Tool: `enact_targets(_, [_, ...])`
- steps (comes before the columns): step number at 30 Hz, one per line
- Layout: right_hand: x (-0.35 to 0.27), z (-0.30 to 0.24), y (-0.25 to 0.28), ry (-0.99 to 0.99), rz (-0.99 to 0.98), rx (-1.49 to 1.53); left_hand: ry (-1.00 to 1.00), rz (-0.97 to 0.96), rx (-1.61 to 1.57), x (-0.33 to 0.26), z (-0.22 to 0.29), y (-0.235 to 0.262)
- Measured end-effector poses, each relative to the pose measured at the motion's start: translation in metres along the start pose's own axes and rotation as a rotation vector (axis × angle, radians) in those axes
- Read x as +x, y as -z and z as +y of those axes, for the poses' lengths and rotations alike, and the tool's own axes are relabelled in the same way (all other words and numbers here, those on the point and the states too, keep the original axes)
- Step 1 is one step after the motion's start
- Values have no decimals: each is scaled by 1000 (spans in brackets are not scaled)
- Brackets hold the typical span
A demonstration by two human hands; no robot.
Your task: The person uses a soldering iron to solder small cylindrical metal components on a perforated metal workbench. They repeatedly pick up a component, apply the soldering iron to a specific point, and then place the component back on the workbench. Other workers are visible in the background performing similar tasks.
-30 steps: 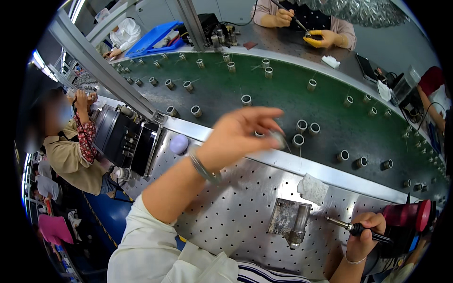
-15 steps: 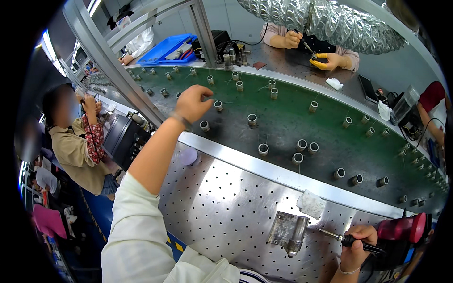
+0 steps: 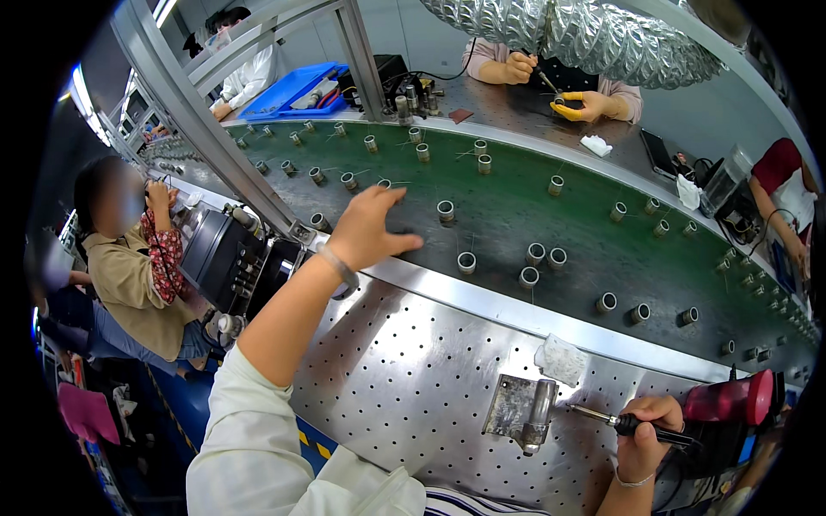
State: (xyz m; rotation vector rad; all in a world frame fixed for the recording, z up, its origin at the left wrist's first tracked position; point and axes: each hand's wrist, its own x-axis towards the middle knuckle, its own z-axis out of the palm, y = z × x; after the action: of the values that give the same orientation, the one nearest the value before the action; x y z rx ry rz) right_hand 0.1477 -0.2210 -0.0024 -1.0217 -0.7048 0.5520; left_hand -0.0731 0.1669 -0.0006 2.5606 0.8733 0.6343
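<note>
My left hand (image 3: pixel 370 230) reaches over the dark green conveyor belt (image 3: pixel 508 206), thumb and fingers spread with nothing between them. Just past its fingertips stands a small metal cylinder (image 3: pixel 385 184), partly hidden; another metal cylinder (image 3: pixel 445 211) is a little to the right. Many cylinders on the belt carry thin wire leads. At lower right, my right hand (image 3: pixel 644 437) grips a soldering iron (image 3: pixel 632 425) by its black handle. Its metal tip points left toward a metal block fixture (image 3: pixel 520 414) with a rounded cylinder piece, on the perforated steel worktop (image 3: pixel 413 387).
A crumpled white pad (image 3: pixel 561 359) lies behind the fixture. A red-topped container (image 3: pixel 731 397) stands right of my right hand. A metal frame post (image 3: pixel 202 129) rises at left, near a seated co-worker (image 3: pixel 129 258). Across the belt, a co-worker's yellow-covered fingers (image 3: pixel 572 107) hold a small part.
My left hand has come nearer and slightly right, its curled fingers opening apart. The right hand keeps the soldering iron in about the same place. The whole view has shifted slightly.
</note>
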Motion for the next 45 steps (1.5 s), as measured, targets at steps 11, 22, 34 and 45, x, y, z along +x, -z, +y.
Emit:
enact_targets(11, [0,-2,-5,15,4,-4,11,-108,-340,32,42,-22])
enact_targets(22, [0,-3,-7,34,30,-28,249,-1108,-1227,-18,144,-52])
enact_targets(34, [0,-6,-7,27,-119,-41,375,-966,-1481,-58,160,-55])
enact_targets(45, [-1,0,1,-6,-178,26,265,-788,-1445,-67,169,-52])
